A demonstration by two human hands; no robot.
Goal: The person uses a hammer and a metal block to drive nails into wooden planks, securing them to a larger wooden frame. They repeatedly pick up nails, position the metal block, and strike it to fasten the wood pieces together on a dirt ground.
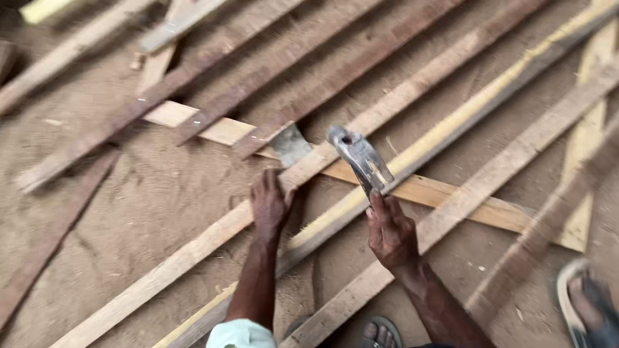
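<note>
Wooden planks lie criss-crossed over a sawdust-strewn floor [161,193] in the head view. The left hand [269,205] presses flat, fingers spread, on a long pale plank [213,233] that runs diagonally across the frame. The right hand [390,233] is clenched around the handle of a hammer [358,156], whose metal head is raised above the plank, just right of the left hand. A sandalled foot [379,332] shows at the bottom edge, another foot [590,309] at right.
</note>
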